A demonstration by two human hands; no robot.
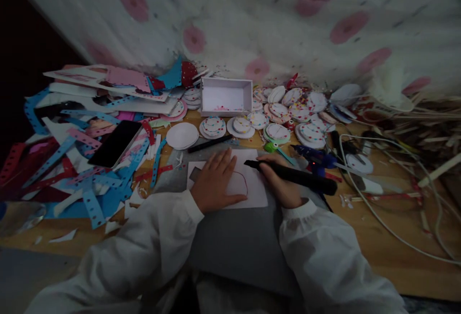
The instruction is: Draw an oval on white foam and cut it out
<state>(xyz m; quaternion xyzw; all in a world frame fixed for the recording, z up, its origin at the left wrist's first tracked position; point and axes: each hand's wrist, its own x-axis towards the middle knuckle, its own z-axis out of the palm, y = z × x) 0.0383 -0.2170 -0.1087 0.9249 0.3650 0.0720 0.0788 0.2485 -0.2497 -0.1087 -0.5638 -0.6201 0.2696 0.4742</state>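
Note:
My left hand (214, 179) lies flat, fingers stretched, on a white sheet (257, 196) with a dark reddish curved line drawn on it. The hand covers part of the line and of a small dark grey piece (195, 174) at its left side. A thick black pen-shaped tool (302, 175) is held in my right hand (281, 184). Its angled tip points left, over the sheet's upper right; whether it touches the paper I cannot tell. The sheet rests on a grey mat (237, 242). Beyond my left fingers lies a slim black pen-like stick (211, 144).
Colored strips and paper scraps (90, 179) pile up at left around a phone (117, 144). Behind the mat stand a white open box (226, 95) and several dotted layered discs (277, 132). At right lie a blue glue gun (317, 156) and a white cable (382, 227).

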